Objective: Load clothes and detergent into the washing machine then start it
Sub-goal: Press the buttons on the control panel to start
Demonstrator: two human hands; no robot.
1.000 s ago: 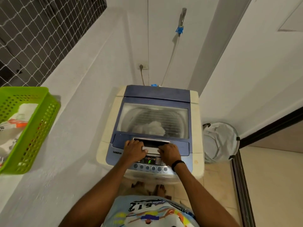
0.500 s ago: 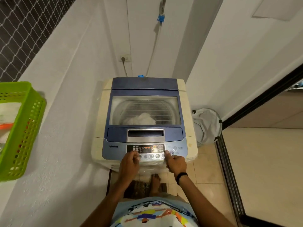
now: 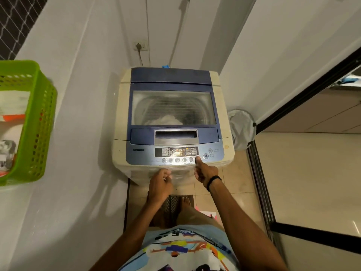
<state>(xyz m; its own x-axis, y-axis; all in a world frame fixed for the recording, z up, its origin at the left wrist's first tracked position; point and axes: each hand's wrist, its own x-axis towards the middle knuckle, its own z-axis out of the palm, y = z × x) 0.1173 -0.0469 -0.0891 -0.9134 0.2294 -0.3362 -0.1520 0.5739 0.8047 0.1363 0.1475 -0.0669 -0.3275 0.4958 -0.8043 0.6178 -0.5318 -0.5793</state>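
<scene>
A cream and blue top-loading washing machine [image 3: 121,114] stands against the back wall with its see-through lid [image 3: 172,106] down. White clothes [image 3: 166,120] lie in the drum under the lid. The control panel [image 3: 176,152] is lit. My right hand [image 3: 205,171] has its index finger stretched onto the rightmost round button of the row, its other fingers curled. My left hand [image 3: 159,182] hangs loosely curled just below the panel's front edge, touching nothing and holding nothing.
A green plastic basket [image 3: 37,122] with packets sits on the white ledge at the left. A white mesh laundry hamper [image 3: 242,128] stands right of the machine. A black-framed sliding door [image 3: 263,192] runs along the right. My bare feet stand on a mat [image 3: 172,204].
Both hands left the lid handle and came down to the panel. My left hand then drew back below the panel, while my right index finger settled on the rightmost round button.
</scene>
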